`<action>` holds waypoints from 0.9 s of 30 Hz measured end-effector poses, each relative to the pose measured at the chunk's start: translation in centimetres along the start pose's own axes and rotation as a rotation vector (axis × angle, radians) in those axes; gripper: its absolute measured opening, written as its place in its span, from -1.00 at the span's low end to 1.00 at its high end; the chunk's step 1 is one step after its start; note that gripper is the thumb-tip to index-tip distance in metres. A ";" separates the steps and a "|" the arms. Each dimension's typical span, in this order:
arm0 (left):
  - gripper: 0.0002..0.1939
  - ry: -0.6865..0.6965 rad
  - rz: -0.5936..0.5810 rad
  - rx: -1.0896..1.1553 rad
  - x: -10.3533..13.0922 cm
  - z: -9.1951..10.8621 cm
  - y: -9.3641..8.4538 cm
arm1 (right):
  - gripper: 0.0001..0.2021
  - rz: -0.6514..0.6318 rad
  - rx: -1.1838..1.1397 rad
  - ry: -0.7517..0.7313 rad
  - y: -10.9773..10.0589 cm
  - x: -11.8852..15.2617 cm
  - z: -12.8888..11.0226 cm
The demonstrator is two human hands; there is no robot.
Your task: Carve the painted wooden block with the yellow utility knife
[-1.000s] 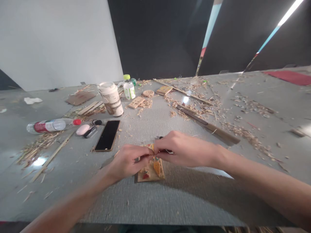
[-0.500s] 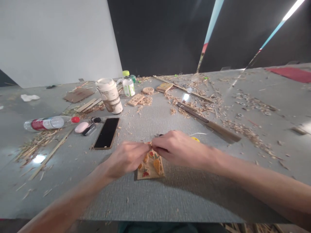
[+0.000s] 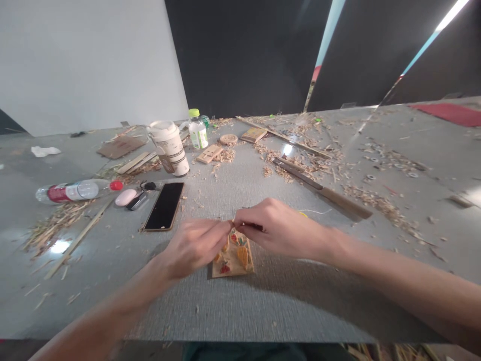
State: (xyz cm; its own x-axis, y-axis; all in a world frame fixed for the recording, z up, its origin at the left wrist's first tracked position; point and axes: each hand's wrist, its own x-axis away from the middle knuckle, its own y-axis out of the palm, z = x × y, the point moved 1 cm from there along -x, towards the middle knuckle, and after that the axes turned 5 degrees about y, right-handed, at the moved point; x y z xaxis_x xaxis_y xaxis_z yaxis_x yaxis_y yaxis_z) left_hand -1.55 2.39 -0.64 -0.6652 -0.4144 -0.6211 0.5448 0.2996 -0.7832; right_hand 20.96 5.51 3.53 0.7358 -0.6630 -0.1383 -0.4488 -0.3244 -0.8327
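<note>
Left hand [image 3: 195,244] — pinched, hold unclear — and right hand [image 3: 274,228], curled around a dark object [image 3: 257,227], have edged up the tan rectangular wooden plaque [image 3: 233,261], whose long axis runs bodyward.

I seem to be in a woodcraft workshop; shavings [image 3: 370,201] litter my grey table [image 3: 225,311]; among them lie a long wooden-handled tool [image 3: 322,188] and a round carved wooden piece [image 3: 229,140].
</note>
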 end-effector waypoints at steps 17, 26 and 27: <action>-0.86 -0.327 0.047 0.090 -0.3 -1.6 0.1 | -0.77 0.156 0.278 0.148 -2.9 -0.7 2.3; -0.78 -0.409 -0.286 0.199 0.6 -3.3 1.9 | -0.76 0.037 0.511 0.401 -2.0 -1.8 9.7; -0.73 -0.419 -0.310 0.211 0.6 -3.3 1.9 | -0.76 0.037 0.518 0.407 -1.8 -1.9 10.0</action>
State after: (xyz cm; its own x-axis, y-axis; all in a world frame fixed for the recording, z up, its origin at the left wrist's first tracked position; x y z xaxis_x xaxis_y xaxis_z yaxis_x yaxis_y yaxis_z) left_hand -2.58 5.49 -2.64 -0.5744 -0.7745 -0.2650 0.4750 -0.0516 -0.8785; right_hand 25.45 14.04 -0.10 0.4285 -0.9025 -0.0432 -0.0933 0.0034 -0.9956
